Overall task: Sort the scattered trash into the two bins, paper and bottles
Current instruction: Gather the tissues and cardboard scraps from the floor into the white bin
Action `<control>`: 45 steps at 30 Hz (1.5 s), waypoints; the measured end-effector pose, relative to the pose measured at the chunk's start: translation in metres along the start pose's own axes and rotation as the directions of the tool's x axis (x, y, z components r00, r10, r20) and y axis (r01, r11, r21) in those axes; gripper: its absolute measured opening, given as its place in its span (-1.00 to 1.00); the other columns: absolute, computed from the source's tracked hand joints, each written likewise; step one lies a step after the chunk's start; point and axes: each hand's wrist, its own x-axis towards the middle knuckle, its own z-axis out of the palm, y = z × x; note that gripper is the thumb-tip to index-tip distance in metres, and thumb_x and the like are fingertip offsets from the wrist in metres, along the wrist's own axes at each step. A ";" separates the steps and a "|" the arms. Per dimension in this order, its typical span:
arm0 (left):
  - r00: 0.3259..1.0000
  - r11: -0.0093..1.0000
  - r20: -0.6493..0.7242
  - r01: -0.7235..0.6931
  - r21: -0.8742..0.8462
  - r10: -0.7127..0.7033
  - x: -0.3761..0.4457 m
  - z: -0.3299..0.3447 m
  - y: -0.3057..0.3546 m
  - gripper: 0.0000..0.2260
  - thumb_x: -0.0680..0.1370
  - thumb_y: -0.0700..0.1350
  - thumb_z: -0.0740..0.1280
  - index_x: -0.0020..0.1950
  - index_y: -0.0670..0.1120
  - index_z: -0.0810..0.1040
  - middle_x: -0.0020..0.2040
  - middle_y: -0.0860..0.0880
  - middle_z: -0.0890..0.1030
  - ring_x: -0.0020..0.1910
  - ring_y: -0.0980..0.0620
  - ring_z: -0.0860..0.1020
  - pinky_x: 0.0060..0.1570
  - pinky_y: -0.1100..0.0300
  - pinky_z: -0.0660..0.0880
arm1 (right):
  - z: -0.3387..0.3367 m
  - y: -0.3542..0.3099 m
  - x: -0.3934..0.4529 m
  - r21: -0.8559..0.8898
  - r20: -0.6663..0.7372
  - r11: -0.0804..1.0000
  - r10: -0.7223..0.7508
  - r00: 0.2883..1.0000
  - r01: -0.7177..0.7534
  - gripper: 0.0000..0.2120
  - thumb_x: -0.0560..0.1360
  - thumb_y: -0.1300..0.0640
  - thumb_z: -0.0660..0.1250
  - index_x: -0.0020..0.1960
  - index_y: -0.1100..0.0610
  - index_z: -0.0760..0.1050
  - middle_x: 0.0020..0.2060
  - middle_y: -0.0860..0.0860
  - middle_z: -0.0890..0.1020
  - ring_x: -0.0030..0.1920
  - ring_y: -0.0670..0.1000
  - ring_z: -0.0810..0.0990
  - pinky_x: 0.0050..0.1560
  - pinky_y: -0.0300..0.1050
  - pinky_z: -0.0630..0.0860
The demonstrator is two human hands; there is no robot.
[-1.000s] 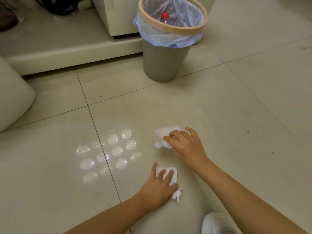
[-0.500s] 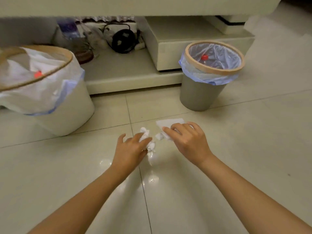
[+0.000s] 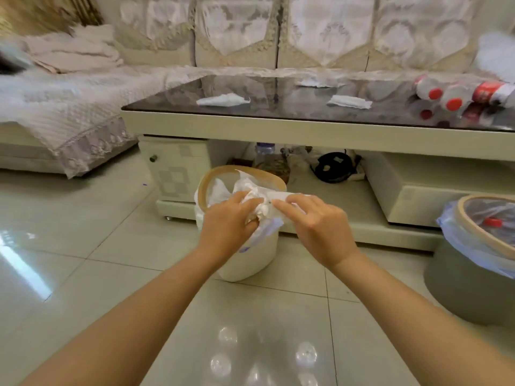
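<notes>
Both hands have risen from the floor to the white bin [image 3: 245,263]. Left hand [image 3: 227,229] fingers grip a crumpled paper [image 3: 257,203] above its rim; right hand [image 3: 317,227] fingers pinch a flat paper [image 3: 284,196] just beside it.

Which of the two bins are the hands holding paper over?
The white bin in front of the table, under both hands; its liner shows paper. The grey bin at far right holds a red-capped bottle.
</notes>
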 end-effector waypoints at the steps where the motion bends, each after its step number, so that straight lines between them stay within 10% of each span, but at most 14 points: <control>1: 1.000 1.000 -0.004 0.011 0.012 -0.011 0.009 0.001 -0.009 -0.72 0.45 -0.07 0.42 0.16 -0.01 0.60 0.14 -0.08 0.61 -0.24 -0.10 0.62 -0.39 0.22 0.40 | 0.008 -0.002 0.017 -0.006 -0.014 1.000 0.009 1.000 -0.009 -0.66 0.44 0.32 0.33 0.15 0.03 0.54 -0.10 0.01 0.62 -0.27 0.05 0.57 -0.55 -0.17 0.39; 9: 0.971 0.967 0.006 0.240 -0.087 -0.241 0.087 0.057 -0.065 -0.68 0.55 -0.01 0.28 0.27 -0.04 0.41 0.08 -0.05 0.59 -0.10 -0.01 0.56 -0.15 0.06 0.55 | 0.091 -0.006 0.113 0.160 -0.038 0.948 0.286 0.958 -0.276 -0.71 0.47 0.21 0.12 0.05 0.10 0.57 -0.14 0.07 0.56 -0.28 0.11 0.52 -0.51 -0.19 0.31; 14: 0.875 0.962 0.410 0.192 0.195 -0.258 0.094 0.080 -0.091 -0.41 0.46 0.21 0.22 0.45 0.04 0.26 0.47 -0.06 0.29 0.43 -0.10 0.23 0.40 -0.21 0.11 | 0.140 0.009 0.112 0.091 0.574 0.878 0.339 0.745 -0.470 -0.65 0.61 -0.02 0.10 0.37 0.00 0.34 0.28 0.02 0.47 0.24 0.10 0.42 0.16 0.10 0.43; 18: 0.914 0.956 0.285 0.290 0.044 -0.291 0.082 0.074 -0.093 -0.68 0.50 0.08 0.21 0.20 0.08 0.56 0.09 0.01 0.63 0.15 0.00 0.49 0.38 -0.06 0.14 | 0.132 0.014 0.091 0.113 0.586 0.900 0.282 0.759 -0.422 -0.62 0.62 -0.04 0.10 0.41 -0.02 0.33 0.37 -0.01 0.43 0.37 0.04 0.31 0.38 0.01 0.21; 30: 0.931 0.930 0.051 0.364 -0.054 -0.362 0.059 0.055 -0.061 -0.74 0.51 0.05 0.25 0.18 0.06 0.50 0.09 0.10 0.60 0.10 0.06 0.50 0.19 0.10 0.29 | 0.101 0.004 0.071 0.082 0.817 0.906 0.177 0.548 -0.415 -0.48 0.62 -0.20 -0.10 0.53 -0.07 0.03 0.54 -0.08 0.00 0.53 0.00 -0.16 0.44 0.26 -0.23; 39: 0.968 0.965 -0.052 0.240 -0.102 -0.246 0.036 0.039 -0.034 -0.66 0.53 0.10 0.29 0.27 0.04 0.49 0.20 0.05 0.57 0.17 0.04 0.49 0.19 0.05 0.36 | 0.057 0.022 0.054 0.236 0.487 0.880 0.260 0.834 -0.413 -0.58 0.56 -0.02 0.22 0.40 -0.03 0.35 0.35 -0.09 0.44 0.36 -0.04 0.35 0.40 0.10 0.24; 45: 0.950 0.949 0.042 0.310 -0.050 -0.308 0.033 -0.003 -0.013 -0.60 0.48 0.05 0.35 0.30 0.01 0.47 0.22 0.03 0.56 0.17 0.00 0.50 0.10 0.08 0.40 | 0.020 0.027 0.043 0.205 0.428 0.897 0.279 0.860 -0.392 -0.60 0.51 0.05 0.31 0.33 0.07 0.44 0.24 0.01 0.55 0.23 0.07 0.51 0.28 0.14 0.35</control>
